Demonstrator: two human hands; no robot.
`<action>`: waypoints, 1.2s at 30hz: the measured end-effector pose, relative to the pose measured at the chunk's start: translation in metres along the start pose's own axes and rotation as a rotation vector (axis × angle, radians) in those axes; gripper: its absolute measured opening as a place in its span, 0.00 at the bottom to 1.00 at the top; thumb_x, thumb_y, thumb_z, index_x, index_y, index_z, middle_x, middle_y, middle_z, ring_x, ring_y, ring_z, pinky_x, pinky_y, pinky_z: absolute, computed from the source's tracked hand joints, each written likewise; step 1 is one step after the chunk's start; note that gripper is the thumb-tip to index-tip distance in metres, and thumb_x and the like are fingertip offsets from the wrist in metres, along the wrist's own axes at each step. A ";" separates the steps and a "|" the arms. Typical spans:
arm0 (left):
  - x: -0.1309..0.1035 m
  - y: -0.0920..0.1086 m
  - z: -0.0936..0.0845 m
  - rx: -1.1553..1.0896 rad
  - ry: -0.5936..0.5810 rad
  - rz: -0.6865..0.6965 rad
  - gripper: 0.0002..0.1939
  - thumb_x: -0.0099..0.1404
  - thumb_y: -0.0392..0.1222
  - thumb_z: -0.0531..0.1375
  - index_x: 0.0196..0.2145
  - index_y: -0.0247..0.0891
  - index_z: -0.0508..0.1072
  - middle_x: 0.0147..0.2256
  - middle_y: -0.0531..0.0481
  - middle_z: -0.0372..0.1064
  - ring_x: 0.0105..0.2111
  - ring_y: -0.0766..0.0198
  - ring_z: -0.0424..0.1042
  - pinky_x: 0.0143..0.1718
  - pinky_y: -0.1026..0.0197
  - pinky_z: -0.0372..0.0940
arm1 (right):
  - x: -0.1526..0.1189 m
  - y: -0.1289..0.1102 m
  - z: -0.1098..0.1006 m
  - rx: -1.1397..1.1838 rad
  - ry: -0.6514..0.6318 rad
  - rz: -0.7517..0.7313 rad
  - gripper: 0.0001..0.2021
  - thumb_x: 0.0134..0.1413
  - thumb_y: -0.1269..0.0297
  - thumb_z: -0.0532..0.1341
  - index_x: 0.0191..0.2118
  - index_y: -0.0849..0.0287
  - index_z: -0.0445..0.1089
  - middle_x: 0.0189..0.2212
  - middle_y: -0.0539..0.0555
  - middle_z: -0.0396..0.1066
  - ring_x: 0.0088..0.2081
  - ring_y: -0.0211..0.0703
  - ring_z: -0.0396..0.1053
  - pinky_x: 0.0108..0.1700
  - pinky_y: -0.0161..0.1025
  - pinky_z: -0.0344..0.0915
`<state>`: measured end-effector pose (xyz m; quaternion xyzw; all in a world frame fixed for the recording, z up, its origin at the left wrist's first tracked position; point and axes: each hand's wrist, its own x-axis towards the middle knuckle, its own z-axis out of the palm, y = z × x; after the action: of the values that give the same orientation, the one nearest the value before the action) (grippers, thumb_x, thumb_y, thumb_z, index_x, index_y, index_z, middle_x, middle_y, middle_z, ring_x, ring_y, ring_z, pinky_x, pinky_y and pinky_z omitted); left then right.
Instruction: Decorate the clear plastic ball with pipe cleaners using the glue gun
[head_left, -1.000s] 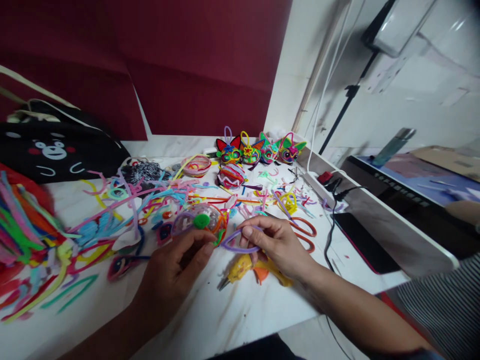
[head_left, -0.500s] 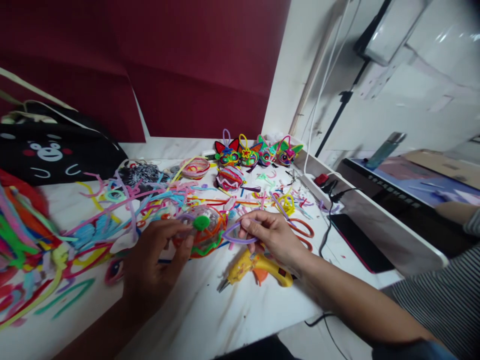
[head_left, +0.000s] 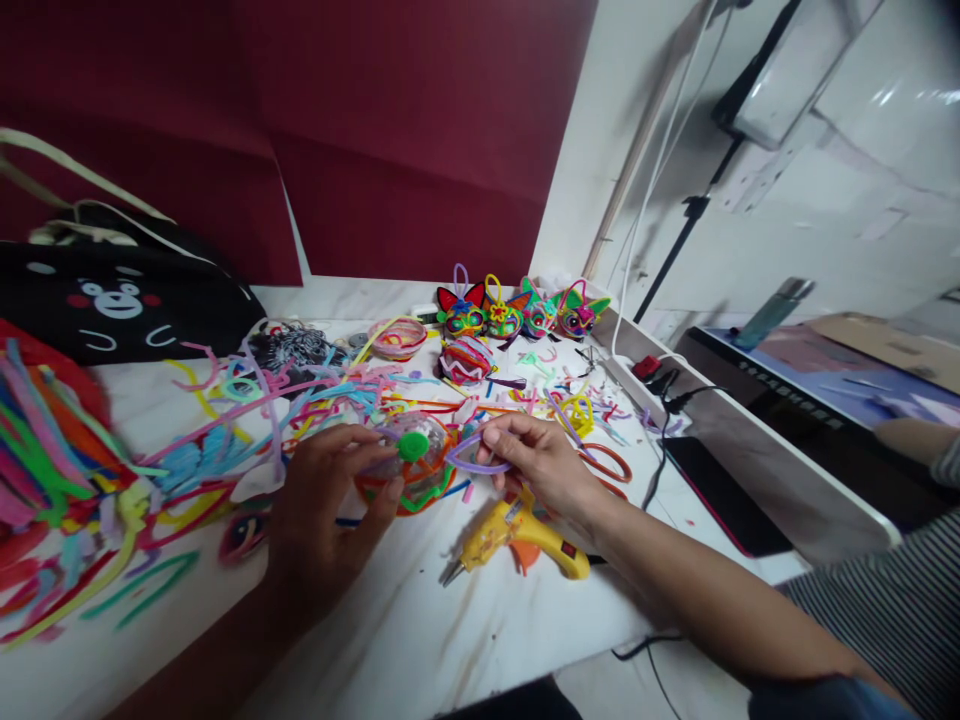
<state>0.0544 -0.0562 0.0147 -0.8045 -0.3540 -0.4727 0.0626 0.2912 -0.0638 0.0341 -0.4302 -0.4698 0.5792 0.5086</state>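
Note:
My right hand (head_left: 529,460) pinches a purple pipe cleaner (head_left: 476,466) bent into a pointed loop. Its tip is close to the right side of a clear ball (head_left: 431,452) trimmed with orange and green pipe cleaners and a green disc. On the ball's left side, the curved fingers of my left hand (head_left: 337,485) appear to hold another purple pipe cleaner loop (head_left: 388,435), mostly hidden by the fingers. Just below my right hand lies a yellow glue gun (head_left: 521,537), nozzle to the left.
Pipe cleaners (head_left: 56,430) pile up at left and scraps litter the middle. Several finished animal heads (head_left: 465,315) stand at the back near a striped ball (head_left: 466,360). A phone (head_left: 727,495) and power strip (head_left: 649,370) are at right. Another person's striped clothing (head_left: 885,590) shows beyond.
The view has shifted slightly, moving the scene a little to the right. Both hands keep nearly the same places beside the clear ball.

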 end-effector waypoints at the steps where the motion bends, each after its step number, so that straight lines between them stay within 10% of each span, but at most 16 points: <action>1: 0.000 -0.001 0.001 0.001 0.000 0.008 0.11 0.67 0.37 0.59 0.47 0.40 0.69 0.47 0.44 0.67 0.50 0.50 0.69 0.52 0.48 0.65 | 0.002 0.001 0.000 0.002 0.001 -0.007 0.20 0.46 0.46 0.71 0.30 0.60 0.73 0.25 0.48 0.74 0.17 0.29 0.64 0.18 0.28 0.55; 36: -0.004 -0.010 0.008 -0.428 -0.046 -0.445 0.14 0.72 0.45 0.52 0.54 0.46 0.67 0.55 0.48 0.65 0.59 0.54 0.62 0.63 0.51 0.56 | 0.031 0.011 0.008 0.017 -0.049 0.031 0.20 0.44 0.46 0.72 0.31 0.60 0.73 0.25 0.48 0.75 0.17 0.29 0.64 0.18 0.29 0.53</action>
<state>0.0524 -0.0476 0.0050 -0.7128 -0.4151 -0.5203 -0.2213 0.2775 -0.0343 0.0243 -0.4187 -0.4704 0.6013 0.4918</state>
